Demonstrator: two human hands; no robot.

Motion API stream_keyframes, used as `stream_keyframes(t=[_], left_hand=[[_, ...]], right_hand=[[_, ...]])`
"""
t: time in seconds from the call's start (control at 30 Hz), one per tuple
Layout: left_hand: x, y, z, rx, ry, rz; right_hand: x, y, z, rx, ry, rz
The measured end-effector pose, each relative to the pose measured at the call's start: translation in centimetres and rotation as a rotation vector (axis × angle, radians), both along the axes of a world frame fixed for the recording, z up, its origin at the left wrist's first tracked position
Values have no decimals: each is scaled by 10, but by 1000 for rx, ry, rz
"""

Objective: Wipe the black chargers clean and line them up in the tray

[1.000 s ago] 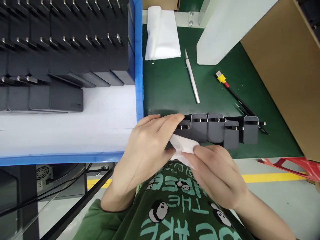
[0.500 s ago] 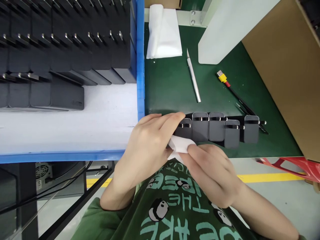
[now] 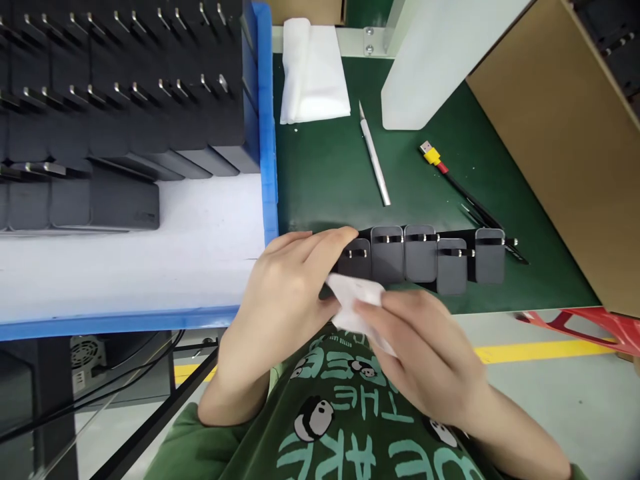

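Note:
A row of dark grey power adapters (image 3: 387, 260) with metal prongs lies along the front of the green bench. My left hand (image 3: 285, 287) is curled around the leftmost adapter (image 3: 356, 261), fingers at its far side and thumb toward me; most of that adapter is hidden. Pinched in my right hand (image 3: 425, 347) is a white wipe (image 3: 355, 288), held against the near side of the same adapter. The wipe is crumpled and slightly blurred.
A blue-edged tray (image 3: 270, 200) on the left holds several rows of adapters, prongs up. On the green bench (image 3: 325, 173) lie a folded white cloth (image 3: 317, 73), a craft knife (image 3: 374, 157) and a USB cable (image 3: 450, 177). A cardboard box (image 3: 550, 147) stands at the right.
My right hand has shifted with the wipe, which is now more spread out and shows more of its surface. My left hand keeps its hold. The whole view has shifted slightly.

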State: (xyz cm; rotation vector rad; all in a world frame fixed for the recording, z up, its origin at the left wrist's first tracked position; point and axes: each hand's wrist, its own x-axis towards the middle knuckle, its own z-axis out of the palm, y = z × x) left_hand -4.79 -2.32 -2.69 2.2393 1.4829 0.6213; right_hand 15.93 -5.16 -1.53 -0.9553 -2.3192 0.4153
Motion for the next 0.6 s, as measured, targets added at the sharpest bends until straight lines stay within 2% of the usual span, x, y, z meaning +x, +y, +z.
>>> stream_keyframes(t=[0.1, 0.17, 0.33, 0.5, 0.6], left_hand=[[1, 1, 0, 21, 10, -1], [1, 1, 0, 27, 14, -11], [0, 1, -1, 20, 4, -4], [-1, 0, 0, 0, 2, -7], [-1, 0, -1, -16, 2, -6]], right_hand=[[-11, 7, -17, 104, 6, 12], [-12, 9, -22, 119, 8, 38], [-14, 7, -16, 74, 85, 59], [-3, 2, -9, 69, -25, 8], [7, 0, -5, 56, -14, -27]])
